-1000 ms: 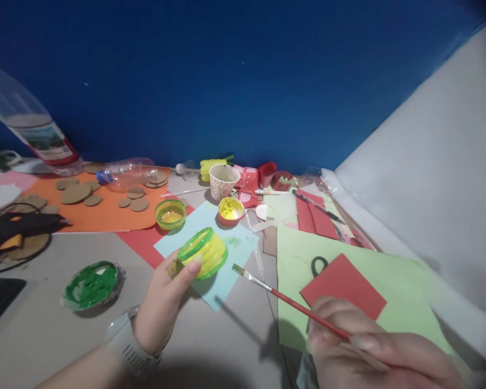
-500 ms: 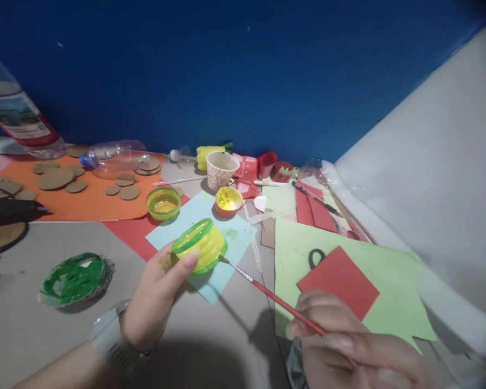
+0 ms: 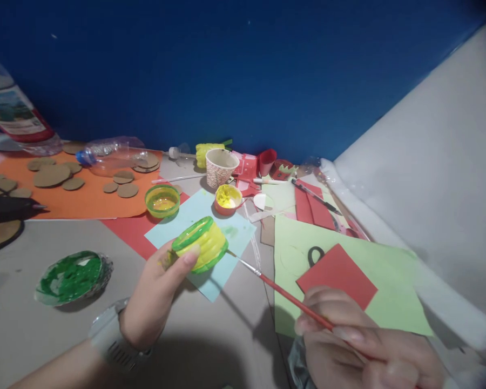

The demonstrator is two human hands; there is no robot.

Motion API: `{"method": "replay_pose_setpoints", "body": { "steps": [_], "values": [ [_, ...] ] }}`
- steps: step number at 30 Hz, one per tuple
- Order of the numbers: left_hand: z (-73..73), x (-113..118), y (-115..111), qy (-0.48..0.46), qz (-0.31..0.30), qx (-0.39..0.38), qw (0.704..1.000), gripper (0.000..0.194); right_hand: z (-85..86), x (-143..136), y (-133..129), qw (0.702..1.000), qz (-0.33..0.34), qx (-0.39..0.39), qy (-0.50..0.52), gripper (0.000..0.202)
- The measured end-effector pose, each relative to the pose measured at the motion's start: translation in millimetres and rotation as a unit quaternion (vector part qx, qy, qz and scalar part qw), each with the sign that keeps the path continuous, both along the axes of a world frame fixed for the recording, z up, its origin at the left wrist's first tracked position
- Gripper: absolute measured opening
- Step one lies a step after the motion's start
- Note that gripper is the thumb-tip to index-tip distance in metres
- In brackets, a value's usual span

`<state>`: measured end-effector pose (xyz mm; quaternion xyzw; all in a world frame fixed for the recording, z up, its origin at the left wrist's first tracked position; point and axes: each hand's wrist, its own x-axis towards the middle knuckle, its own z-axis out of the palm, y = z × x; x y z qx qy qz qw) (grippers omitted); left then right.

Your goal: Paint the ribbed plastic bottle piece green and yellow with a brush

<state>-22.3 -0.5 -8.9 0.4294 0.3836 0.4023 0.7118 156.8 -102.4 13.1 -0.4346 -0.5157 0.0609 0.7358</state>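
Observation:
My left hand (image 3: 162, 289) is closed round a small yellow painted cup (image 3: 206, 248) with green edges, which looks like a cut bottle base. The cup is tilted, its open end facing up and left, above a light blue sheet (image 3: 243, 232). Between the fingers of my right hand (image 3: 348, 335) is a paintbrush (image 3: 289, 296) with a red handle. Its bristle tip meets the cup's green right edge. Behind the cup stand a small red-sided pot (image 3: 227, 208) of yellow paint and a green-and-yellow bowl (image 3: 162, 208). At left lies a dish of green paint (image 3: 71, 278).
A patterned paper cup (image 3: 221, 170) stands at the back. Cardboard discs (image 3: 52, 175) and a clear bottle (image 3: 113, 159) lie on orange paper (image 3: 93, 202). A red square (image 3: 340, 278) partly covers scissors (image 3: 315, 254) on light green paper (image 3: 291, 259). A large bottle (image 3: 18, 119) stands at far left.
The brush tip has moved slightly up and right along the cup's edge, and my right hand has shifted a little right. My left hand keeps hold of the cup.

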Motion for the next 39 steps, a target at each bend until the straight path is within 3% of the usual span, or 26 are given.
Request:
{"method": "replay_pose_setpoints", "body": {
  "steps": [16, 25, 30, 36, 39],
  "values": [
    [9.2, 3.5, 2.1, 0.059, 0.019, 0.03, 0.998, 0.035, -4.8, 2.6, 1.3, 1.0, -0.018, 0.02, -0.006, 0.021],
    [0.0, 3.9, 2.2, -0.004, 0.014, -0.007, 1.0, 0.034, -0.4, -0.5, 2.5, 1.0, -0.015, 0.02, -0.017, 0.021],
    [0.9, 3.2, 1.6, 0.031, 0.008, -0.002, 0.999, 0.035, -1.7, 2.5, 0.5, 1.0, -0.015, 0.012, -0.01, 0.022],
    [-0.3, 2.4, 0.0, -0.003, 0.014, -0.017, 1.0, 0.033, -1.3, 1.6, 3.7, 1.0, -0.006, 0.01, -0.017, 0.02],
    [2.1, 3.0, 1.0, 0.033, 0.016, -0.004, 0.999, 0.033, 0.1, 2.9, 3.4, 1.0, -0.013, 0.017, -0.011, 0.021]
  ]
}}
